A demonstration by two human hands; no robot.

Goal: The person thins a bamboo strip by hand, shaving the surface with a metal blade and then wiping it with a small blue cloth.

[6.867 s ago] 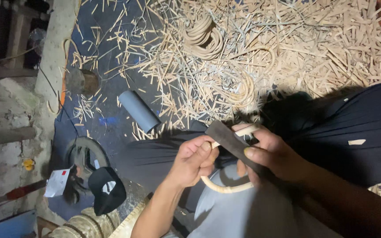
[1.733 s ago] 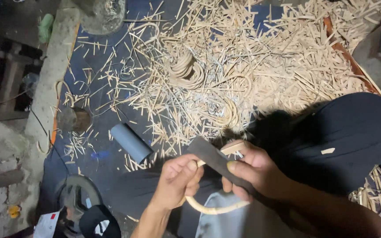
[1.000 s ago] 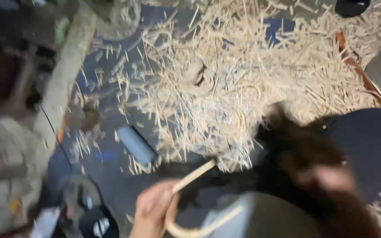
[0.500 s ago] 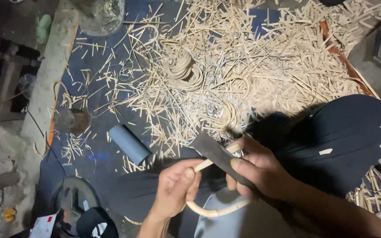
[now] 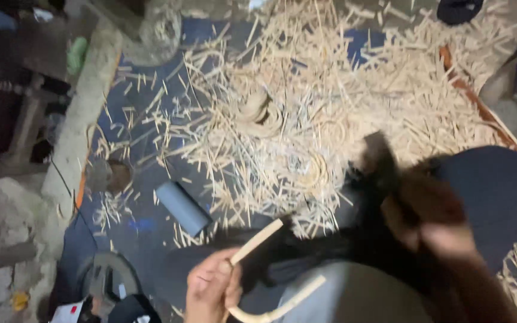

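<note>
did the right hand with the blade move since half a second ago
Yes. The right hand has swung the blade up and to the right, off the cane strip, judged against the grey cylinder on the floor.

The left hand (image 5: 212, 287) grips a curved cane strip (image 5: 257, 240) while the blurred right hand (image 5: 435, 218) holds a dark blade (image 5: 380, 154) over scattered shavings (image 5: 330, 107).
</note>
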